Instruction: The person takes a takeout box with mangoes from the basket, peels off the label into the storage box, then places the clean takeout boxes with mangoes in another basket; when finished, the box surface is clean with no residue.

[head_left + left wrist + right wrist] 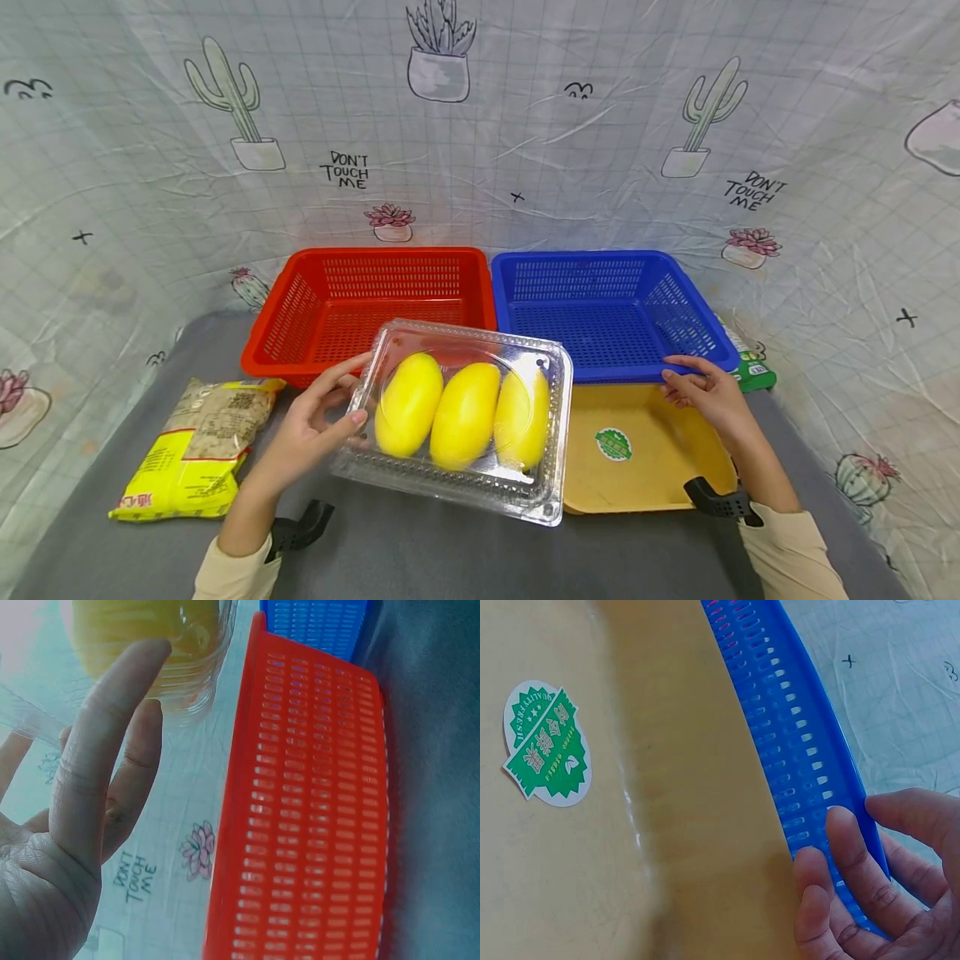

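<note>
A clear plastic clamshell box with three yellow mangoes inside is held up in front of the baskets, slightly tilted. My left hand grips its left edge, thumb on the near face and fingers behind. The left wrist view shows this hand below the box, beside the side wall of a red basket. My right hand pinches the front rim of a blue basket. In the right wrist view, its fingers lie against the basket's perforated wall, with one fingertip at the rim.
A yellow tray with a green sticker lies before the blue basket. On the left sits a yellow bag with a see-through window. A green package shows behind the blue basket's right side. Patterned cloth hangs behind the grey table.
</note>
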